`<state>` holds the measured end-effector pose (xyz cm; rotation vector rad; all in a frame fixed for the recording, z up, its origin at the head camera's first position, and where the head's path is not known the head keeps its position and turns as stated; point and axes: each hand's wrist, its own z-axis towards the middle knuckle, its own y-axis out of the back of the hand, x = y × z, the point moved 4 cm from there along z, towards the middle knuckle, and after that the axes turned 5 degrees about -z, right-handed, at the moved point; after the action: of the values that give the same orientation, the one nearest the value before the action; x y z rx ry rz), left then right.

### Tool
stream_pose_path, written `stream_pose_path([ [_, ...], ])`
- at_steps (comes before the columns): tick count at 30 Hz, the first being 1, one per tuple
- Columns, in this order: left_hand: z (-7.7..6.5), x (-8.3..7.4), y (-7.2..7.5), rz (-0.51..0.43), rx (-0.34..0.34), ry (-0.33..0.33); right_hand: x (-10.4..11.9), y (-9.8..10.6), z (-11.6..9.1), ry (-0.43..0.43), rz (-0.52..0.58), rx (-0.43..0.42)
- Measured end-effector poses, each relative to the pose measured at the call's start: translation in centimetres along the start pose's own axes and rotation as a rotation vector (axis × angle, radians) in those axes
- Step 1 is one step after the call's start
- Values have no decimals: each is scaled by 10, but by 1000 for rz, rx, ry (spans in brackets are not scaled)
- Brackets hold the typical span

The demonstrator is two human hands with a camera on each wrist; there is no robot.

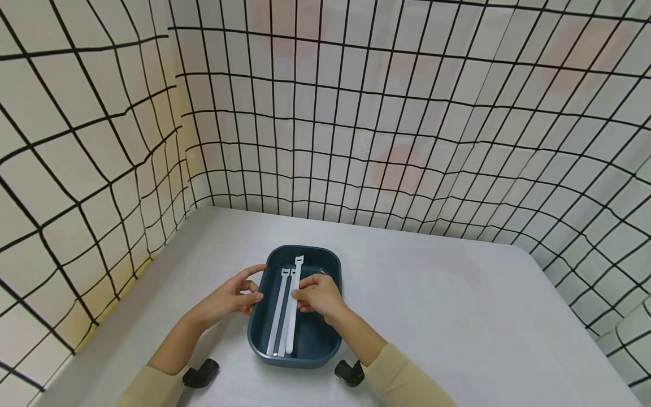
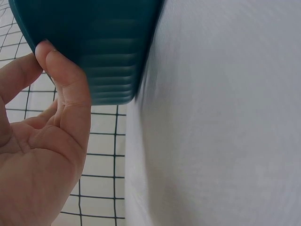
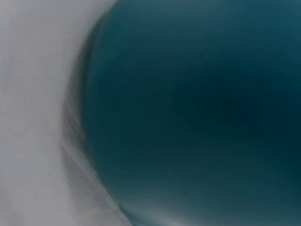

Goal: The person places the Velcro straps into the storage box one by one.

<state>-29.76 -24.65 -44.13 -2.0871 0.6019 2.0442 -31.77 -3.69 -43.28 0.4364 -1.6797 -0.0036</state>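
Note:
A dark teal plastic tub (image 1: 317, 339) with rounded corners stands on the white table. Several white hook-and-loop cable ties (image 1: 277, 314) lie lengthwise along its left half, their slotted heads at the far end. My right hand (image 1: 319, 295) reaches over the tub and pinches one white cable tie (image 1: 291, 329) between thumb and fingers, partway along its length. At the tub's left rim, my left hand (image 1: 235, 293) holds on with thumb and fingertips. The left wrist view shows those fingertips (image 2: 61, 63) at the edge. Only the tub's blurred side (image 3: 188, 117) shows in the right wrist view.
White cloth covers the table (image 1: 432, 316). Black wire mesh (image 1: 325, 130) rises along the back and both sides, with pale sheeting behind it. Dark wrist-worn devices (image 1: 202, 373) sit by both sleeves, near the tub's front corners.

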Motion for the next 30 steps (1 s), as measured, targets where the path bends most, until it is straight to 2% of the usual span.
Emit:
stream_pose_path([
  [11, 3, 0, 0, -14, 20, -5, -3, -1, 5, -15, -90, -71],
  [21, 3, 2, -2, -14, 18, 1, -7, -4, 3, -43, -247, -137],
  [30, 1, 1, -1, -26, 32, -5, -7, -5, 4, 12, -364, -155],
])
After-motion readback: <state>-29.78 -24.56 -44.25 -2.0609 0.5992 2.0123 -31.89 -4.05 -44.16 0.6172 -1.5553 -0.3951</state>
